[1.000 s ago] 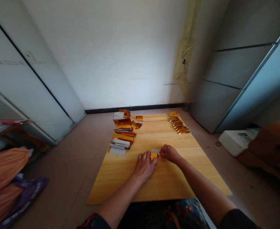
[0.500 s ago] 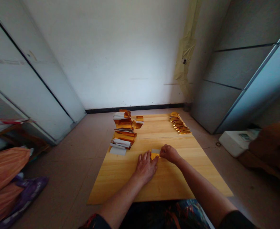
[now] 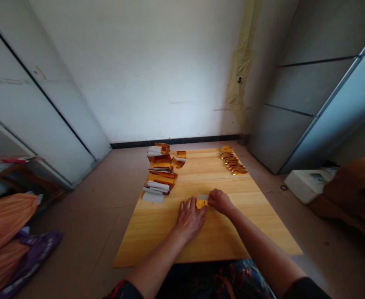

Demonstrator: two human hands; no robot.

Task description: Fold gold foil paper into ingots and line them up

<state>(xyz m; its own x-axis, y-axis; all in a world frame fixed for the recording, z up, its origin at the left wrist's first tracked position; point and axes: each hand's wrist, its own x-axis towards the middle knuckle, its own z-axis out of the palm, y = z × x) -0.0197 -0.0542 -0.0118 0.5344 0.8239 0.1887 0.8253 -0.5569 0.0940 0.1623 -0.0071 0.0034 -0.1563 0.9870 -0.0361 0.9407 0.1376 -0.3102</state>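
A small sheet of gold foil paper (image 3: pixel 201 203), partly folded with its grey back showing along the far edge, lies on the wooden board (image 3: pixel 220 236) between my hands. My left hand (image 3: pixel 190 218) rests flat with fingers spread, its fingertips and thumb at the paper's left and near edges. Closed in a pinch, my right hand (image 3: pixel 221 201) grips the paper's right edge. Toward the back left lie several piles of gold foil sheets (image 3: pixel 162 178), some with pale backs up. A row of folded gold pieces (image 3: pixel 233 161) overlaps at the back right.
A white wall (image 3: pixel 170 83) rises behind the board. Grey cabinets stand left (image 3: pixel 45 91) and right (image 3: pixel 300 91). Orange and purple bags (image 3: pixel 8 232) lie at the left. A white box (image 3: pixel 305 185) sits on the floor at the right, beside brown wooden furniture (image 3: pixel 356 195).
Almost nothing differs. Both hands keep their places at the gold paper, and the whole view has shifted very slightly.
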